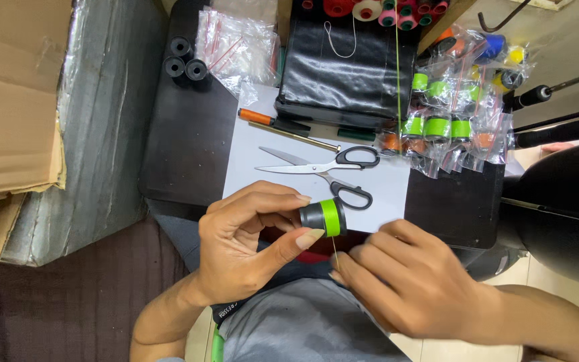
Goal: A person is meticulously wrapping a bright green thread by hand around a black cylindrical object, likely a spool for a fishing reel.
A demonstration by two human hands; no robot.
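The left hand (pixel 246 245) pinches a small black spool (pixel 323 218) wound with green thread between thumb and fingertips, held just off the near edge of the dark table (pixel 189 147). A thin green thread (pixel 335 251) runs down from the spool to the right hand (pixel 410 281), whose fingers are curled close together, apparently nipping the strand, though the grip itself is hidden. On the white sheet (pixel 256 154) near that edge lie black-handled scissors (pixel 330 169). At the far right corner sit clear bags of spools (pixel 460 114); 3 black spools (pixel 184 60) rest at the far left corner.
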